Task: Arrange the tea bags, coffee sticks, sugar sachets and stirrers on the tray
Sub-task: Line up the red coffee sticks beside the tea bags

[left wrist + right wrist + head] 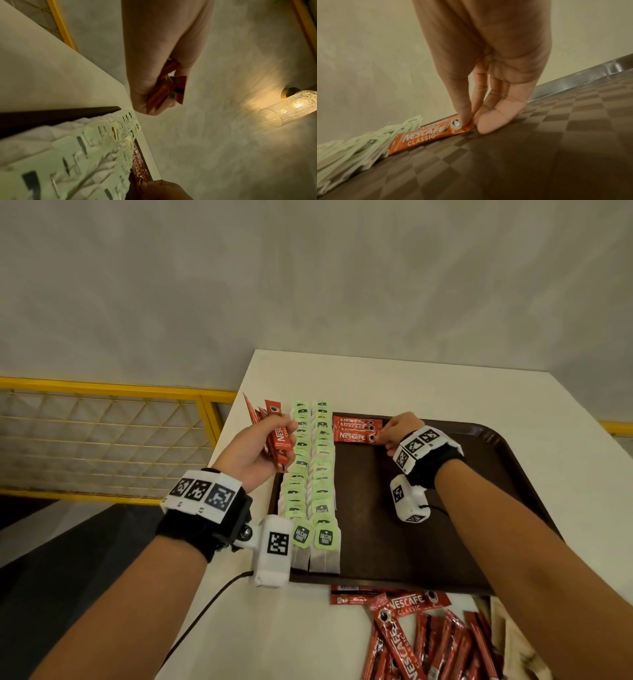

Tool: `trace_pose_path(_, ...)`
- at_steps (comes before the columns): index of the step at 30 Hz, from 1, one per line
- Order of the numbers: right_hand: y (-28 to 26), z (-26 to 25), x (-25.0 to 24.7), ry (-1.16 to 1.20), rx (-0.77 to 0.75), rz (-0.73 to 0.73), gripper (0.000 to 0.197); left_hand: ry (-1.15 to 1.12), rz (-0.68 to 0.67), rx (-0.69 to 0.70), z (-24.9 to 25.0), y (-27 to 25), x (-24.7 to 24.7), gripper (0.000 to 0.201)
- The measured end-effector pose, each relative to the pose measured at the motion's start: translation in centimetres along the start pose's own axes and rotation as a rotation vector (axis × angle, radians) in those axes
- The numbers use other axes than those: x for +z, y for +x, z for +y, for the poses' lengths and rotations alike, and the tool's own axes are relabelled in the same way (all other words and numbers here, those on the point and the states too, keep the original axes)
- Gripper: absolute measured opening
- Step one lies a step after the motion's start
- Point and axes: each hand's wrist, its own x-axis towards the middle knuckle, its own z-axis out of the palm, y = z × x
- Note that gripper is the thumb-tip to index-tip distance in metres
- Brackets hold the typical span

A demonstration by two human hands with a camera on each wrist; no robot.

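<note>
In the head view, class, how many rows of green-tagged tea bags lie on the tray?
2. The left row lies along the left edge of the tray; the right row lies beside it, next to the laid coffee sticks. Bags overlap, so single bags cannot be counted.

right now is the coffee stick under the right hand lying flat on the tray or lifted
Flat. The coffee stick lies along the tray floor, the right hand pinching its near end.

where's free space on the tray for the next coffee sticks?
Bare tray floor runs from below the laid coffee sticks to the near rim, right of the tea bags. Crowded: the tray's left side, and the table in front, under the loose stick pile.
</note>
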Motion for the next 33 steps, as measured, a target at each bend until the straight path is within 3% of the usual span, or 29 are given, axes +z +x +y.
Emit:
trace_pose_path(6, -0.1, 0.2, 0.1, 0.001, -0.001, 0.012, 0.018, -0.006, -0.009, -0.035, -0.6, 0.2, 0.0, 0.002)
trace_pose_path(17, 0.7, 1.1, -0.1, 0.024, -0.020, -0.008, 0.022, 0.018, -0.080, -0.005, -0.9, -0.6, 0.2, 0.017)
trace_pose_path(19, 0.5, 1.2, -0.5, -0.027, -0.052, 0.089, 0.030, 0.074, -0.097, -0.001, -0.8, -0.9, 0.3, 0.012)
trace_pose_path(22, -1.6, -0.2, -1.6, -0.110, -0.230, 0.221, 0.041, 0.171, -0.118, 0.004, -0.6, -1.2, 0.4, 0.007)
trace_pose_path(23, -2.7, -0.9, -1.9, 0.007, -0.295, 0.160, 0.044, 0.204, -0.122, 0.002, -0.6, -1.2, 0.5, 0.006)
trace_pose_path(25, -5.3, -2.3, -2.2, 0.356, -0.339, -0.103, 0.044, 0.264, -0.123, 0.003, -0.7, -1.4, 0.8, 0.008)
trace_pose_path(28, -8.1, -2.9, -2.2, 0.569, -0.389, -0.453, 0.022, 0.349, -0.141, -0.002, -1.0, -1.9, 1.5, 0.015)
trace_pose_path(30, -8.9, -2.8, -1.9, 0.553, -0.447, -0.545, 0.008, 0.413, -0.160, 0.002, -1.0, -2.2, 1.7, 0.019)
trace_pose_path(33, -9.2, -2.1, -2.1, 0.587, -0.434, -0.563, 0.008, 0.435, -0.126, 0.042, -0.8, -2.3, 1.6, 0.017)
